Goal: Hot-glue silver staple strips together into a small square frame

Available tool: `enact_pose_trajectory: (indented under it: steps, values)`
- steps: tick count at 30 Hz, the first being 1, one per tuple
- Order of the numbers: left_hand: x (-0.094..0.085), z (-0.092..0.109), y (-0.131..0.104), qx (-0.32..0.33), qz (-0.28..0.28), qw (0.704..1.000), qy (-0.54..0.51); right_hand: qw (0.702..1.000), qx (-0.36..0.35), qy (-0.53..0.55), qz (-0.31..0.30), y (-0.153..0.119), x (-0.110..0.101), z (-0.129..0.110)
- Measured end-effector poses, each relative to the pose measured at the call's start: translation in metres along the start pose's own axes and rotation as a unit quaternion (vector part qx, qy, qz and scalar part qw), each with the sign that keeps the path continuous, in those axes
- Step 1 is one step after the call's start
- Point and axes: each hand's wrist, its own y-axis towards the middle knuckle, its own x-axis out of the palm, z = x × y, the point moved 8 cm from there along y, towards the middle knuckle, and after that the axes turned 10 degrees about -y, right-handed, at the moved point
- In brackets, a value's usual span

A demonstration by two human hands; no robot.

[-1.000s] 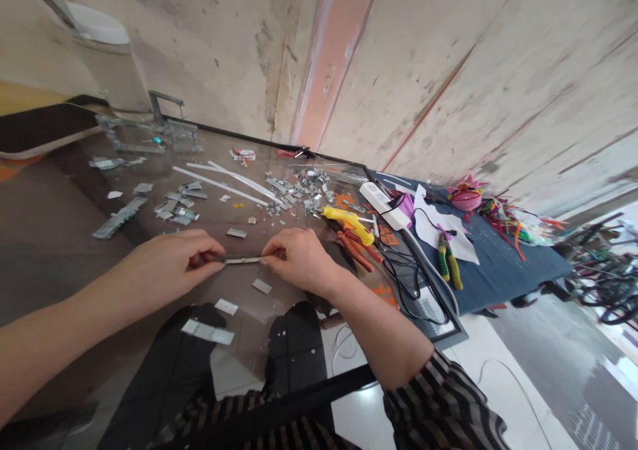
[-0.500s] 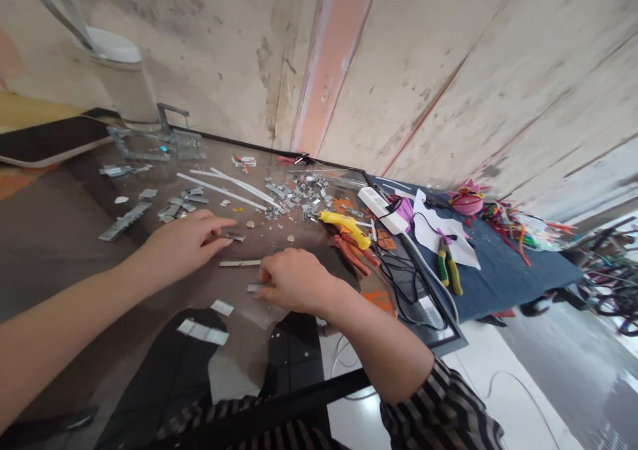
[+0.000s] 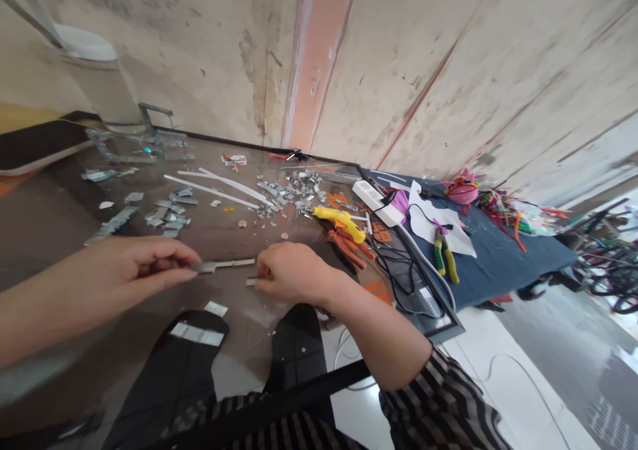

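My left hand (image 3: 162, 264) pinches a small silver strip (image 3: 205, 268) between thumb and fingertips, just above the dark glossy table (image 3: 209, 227). A narrow pale strip (image 3: 238, 262) lies between my two hands, its right end reaching the fingers of my right hand (image 3: 295, 272). That hand is closed, thumb against fingers, with the end of another small silver piece (image 3: 252, 282) sticking out to the left. Nearer to me lie two flat silver pieces, a short one (image 3: 216, 309) and a longer one (image 3: 197, 334).
Beyond my hands lie a heap of silver scraps (image 3: 299, 191) and long white strips (image 3: 214, 191). To the right are a yellow glue gun (image 3: 339, 223), red-handled pliers (image 3: 346, 247), a white power strip (image 3: 377, 203) and black cables. A lidded jar (image 3: 102, 84) stands far left.
My left hand has drawn back left and toward me, bringing a small silver strip with it. My right hand stays nearly in place, still closed. The view has shifted slightly.
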Motion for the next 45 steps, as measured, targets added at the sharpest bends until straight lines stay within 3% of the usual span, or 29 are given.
enact_pose_trajectory:
  steps: [3, 7, 9, 12, 14, 18, 23, 28, 33, 37, 42, 45]
  values:
    - [0.018, 0.010, -0.012, -0.008, -0.051, 0.995, -0.080, 0.999, 0.006, 0.034, 0.014, 0.001, -0.002, 0.001]
    - [0.030, 0.028, -0.016, -0.015, -0.082, 0.985, -0.149, 0.999, 0.000, 0.035, -0.024, 0.003, 0.004, -0.002]
    - [0.032, 0.034, -0.016, -0.014, -0.088, 0.982, -0.167, 0.999, -0.002, 0.035, -0.029, 0.003, 0.005, -0.003]
    - [0.030, 0.037, -0.017, -0.014, -0.065, 0.981, -0.184, 0.994, -0.004, 0.108, 0.014, 0.001, -0.004, -0.002]
    - [0.027, 0.034, -0.017, -0.016, -0.038, 0.980, -0.196, 0.975, -0.004, 0.221, 0.038, 0.000, -0.008, 0.000]
    - [0.026, 0.027, -0.018, -0.024, -0.013, 0.975, -0.219, 0.907, -0.009, 0.419, 0.040, -0.002, -0.004, -0.001]
    - [0.028, 0.024, -0.018, -0.025, -0.013, 0.971, -0.237, 0.849, -0.017, 0.528, 0.021, 0.001, 0.005, -0.007]
    - [0.029, 0.033, -0.019, -0.025, -0.010, 0.962, -0.273, 0.800, -0.020, 0.599, 0.010, 0.000, 0.000, -0.011]
    - [0.029, 0.049, -0.020, 0.008, -0.020, 0.966, -0.256, 0.781, -0.006, 0.624, 0.010, -0.001, -0.001, -0.013]
    - [0.028, 0.051, -0.021, 0.017, -0.016, 0.969, -0.244, 0.769, -0.005, 0.639, -0.009, -0.001, 0.002, -0.016]
    - [0.026, 0.053, -0.021, 0.022, -0.013, 0.977, -0.211, 0.775, -0.005, 0.632, -0.010, -0.002, 0.001, -0.017]
    - [0.025, 0.053, -0.020, 0.028, 0.002, 0.984, -0.174, 0.801, -0.005, 0.598, 0.019, -0.003, -0.003, -0.016]
